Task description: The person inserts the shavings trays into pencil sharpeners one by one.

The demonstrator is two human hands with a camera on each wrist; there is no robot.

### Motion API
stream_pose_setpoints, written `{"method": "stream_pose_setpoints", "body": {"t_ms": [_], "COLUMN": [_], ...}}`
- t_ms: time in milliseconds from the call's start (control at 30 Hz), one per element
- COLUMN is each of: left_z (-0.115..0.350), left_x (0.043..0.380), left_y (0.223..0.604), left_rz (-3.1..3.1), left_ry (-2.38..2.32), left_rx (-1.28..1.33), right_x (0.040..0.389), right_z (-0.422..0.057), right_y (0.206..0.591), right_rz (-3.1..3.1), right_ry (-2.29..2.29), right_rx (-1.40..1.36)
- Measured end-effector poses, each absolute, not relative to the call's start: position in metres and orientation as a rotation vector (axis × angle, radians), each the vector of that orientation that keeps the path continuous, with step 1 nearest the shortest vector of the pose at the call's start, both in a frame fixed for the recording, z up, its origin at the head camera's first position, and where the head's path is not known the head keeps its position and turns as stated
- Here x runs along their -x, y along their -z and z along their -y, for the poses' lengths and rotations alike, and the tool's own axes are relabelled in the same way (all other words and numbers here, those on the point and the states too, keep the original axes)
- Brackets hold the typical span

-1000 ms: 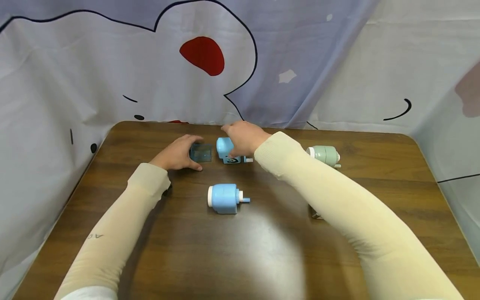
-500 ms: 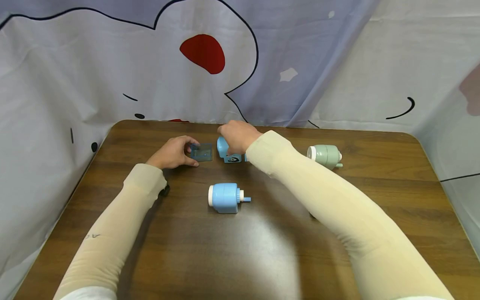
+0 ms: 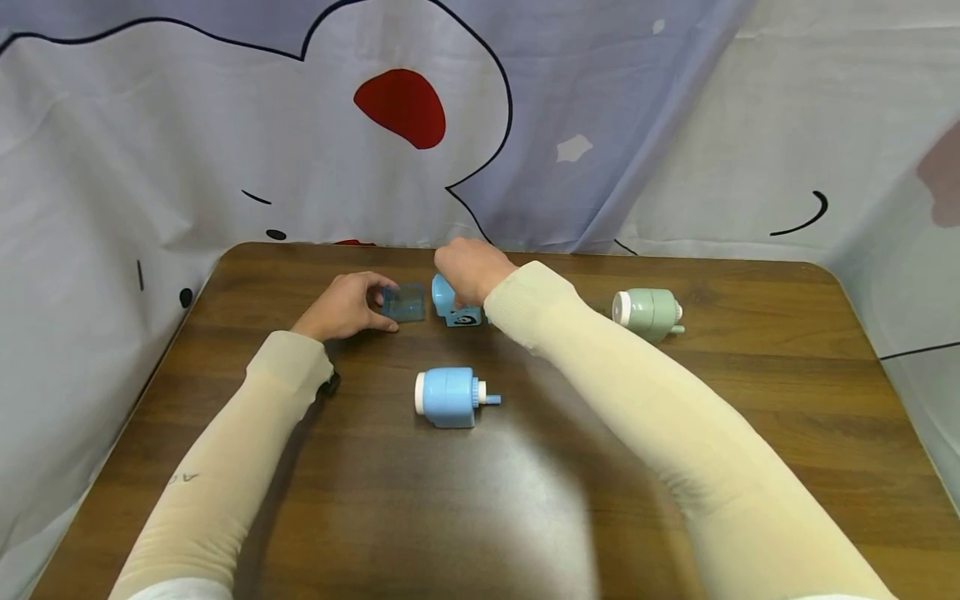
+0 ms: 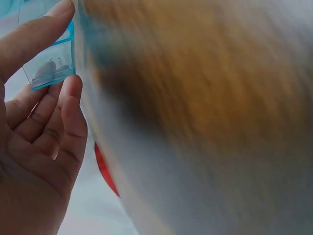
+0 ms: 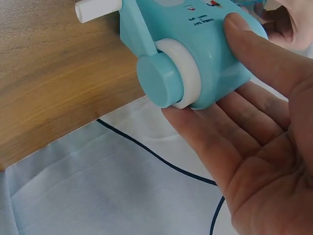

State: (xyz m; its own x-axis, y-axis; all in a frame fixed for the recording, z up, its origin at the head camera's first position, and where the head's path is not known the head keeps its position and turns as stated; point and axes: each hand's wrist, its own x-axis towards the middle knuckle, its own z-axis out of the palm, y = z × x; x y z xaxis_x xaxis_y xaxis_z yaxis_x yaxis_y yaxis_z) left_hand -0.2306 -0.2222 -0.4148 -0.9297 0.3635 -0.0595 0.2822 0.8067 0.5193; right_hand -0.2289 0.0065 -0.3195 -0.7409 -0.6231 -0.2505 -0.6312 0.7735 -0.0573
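At the back of the table, my left hand (image 3: 341,307) holds a see-through blue shavings drawer (image 3: 408,302) by its left end. In the left wrist view the thumb lies over the drawer (image 4: 51,63) and fingertips meet its lower edge. Just to the right, my right hand (image 3: 474,271) grips a light-blue hand-crank pencil sharpener (image 3: 459,315) with a panda print. Seen from the right wrist, the thumb presses one side of the sharpener (image 5: 203,46) and the fingers reach round the other. Its crank ends in a white knob (image 5: 98,9).
A second blue crank sharpener (image 3: 448,397) lies in the middle of the brown table (image 3: 360,500), nearer me. A green one (image 3: 651,312) stands at the back right, past my right sleeve (image 3: 637,400). A printed curtain (image 3: 300,150) hangs right behind the table's back edge.
My left fingers have drawn in onto the drawer's end. The right hand and forearm have shifted slightly left over the sharpener, and the arm now covers a small dark object seen earlier.
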Motion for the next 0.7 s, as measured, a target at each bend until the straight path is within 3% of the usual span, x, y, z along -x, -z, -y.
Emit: {"method": "stream_pose_setpoints", "body": {"t_ms": [700], "left_z": [0.207], "left_x": [0.232], "left_y": [0.413], "left_rz": [-2.819], "left_ry": [-0.829], "left_rx": [-0.601], "right_x": [0.229], "right_z": [-0.006], "right_y": [0.318], "right_rz": [-2.700], "right_ry": [-0.081], "right_rx": [0.968]}}
